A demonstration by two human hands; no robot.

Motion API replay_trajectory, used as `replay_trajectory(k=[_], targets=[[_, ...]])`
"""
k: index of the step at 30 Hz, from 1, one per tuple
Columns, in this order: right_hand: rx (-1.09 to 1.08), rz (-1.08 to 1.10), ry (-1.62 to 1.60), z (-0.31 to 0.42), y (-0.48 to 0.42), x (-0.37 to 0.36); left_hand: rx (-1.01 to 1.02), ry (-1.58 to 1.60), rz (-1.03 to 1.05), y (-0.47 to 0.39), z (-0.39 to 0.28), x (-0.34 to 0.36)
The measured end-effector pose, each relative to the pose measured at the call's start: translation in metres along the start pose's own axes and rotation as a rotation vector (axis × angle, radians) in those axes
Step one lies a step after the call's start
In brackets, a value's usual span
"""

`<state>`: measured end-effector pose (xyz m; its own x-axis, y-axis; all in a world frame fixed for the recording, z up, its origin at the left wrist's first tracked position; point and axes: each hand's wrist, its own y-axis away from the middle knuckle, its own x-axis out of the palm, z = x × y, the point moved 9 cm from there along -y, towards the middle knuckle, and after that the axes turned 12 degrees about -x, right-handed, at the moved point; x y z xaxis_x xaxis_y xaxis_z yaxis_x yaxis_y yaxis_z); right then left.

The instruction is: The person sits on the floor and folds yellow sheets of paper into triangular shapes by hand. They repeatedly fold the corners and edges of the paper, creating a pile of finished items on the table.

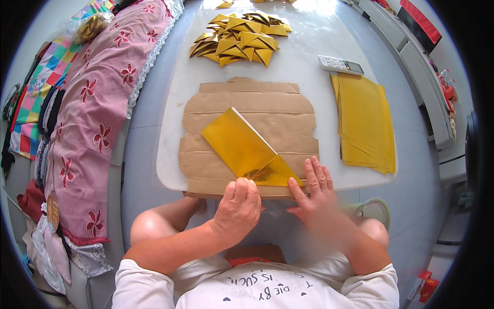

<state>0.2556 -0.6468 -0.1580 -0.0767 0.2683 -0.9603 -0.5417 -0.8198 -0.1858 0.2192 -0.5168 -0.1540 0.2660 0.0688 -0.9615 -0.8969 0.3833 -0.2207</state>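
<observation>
A sheet of gold foil paper [241, 141] lies slantwise on a flattened piece of brown cardboard [208, 102]. Its near right end is folded over into a triangular flap [279, 174], and a white strip shows along its upper right edge. My left hand [239, 206] has its fingers curled together at the left end of the fold, touching the paper; its thumb tip shows apart, lower down. Spread flat, my right hand [314, 189] rests one fingertip on the flap's right corner and its other fingers on the cardboard. Blur covers the right wrist.
The white table [308, 42] bears a heap of folded gold papers [243, 38] at the back. On the right lie a stack of flat gold sheets [366, 127] and a white remote control [341, 65]. A sofa with a pink flowered cover [112, 104] stands left.
</observation>
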Motion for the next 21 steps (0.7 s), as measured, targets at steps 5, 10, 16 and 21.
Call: replay_trajectory(k=[5, 10, 16, 21], targets=[[0.001, 0.002, 0.071, -0.005, 0.017, -0.005, 0.017, -0.002, 0.008, -0.002, 0.000, -0.001], [-0.039, -0.131, 0.083, -0.001, 0.010, -0.021, 0.000, 0.143, 0.001, -0.004, 0.011, -0.006], [-0.151, -0.133, 0.158, 0.010, -0.008, -0.013, -0.008, 0.350, 0.033, -0.015, 0.038, -0.009], [-0.224, -0.187, 0.177, 0.021, -0.009, -0.011, -0.040, 0.276, 0.037, -0.016, 0.039, -0.005]])
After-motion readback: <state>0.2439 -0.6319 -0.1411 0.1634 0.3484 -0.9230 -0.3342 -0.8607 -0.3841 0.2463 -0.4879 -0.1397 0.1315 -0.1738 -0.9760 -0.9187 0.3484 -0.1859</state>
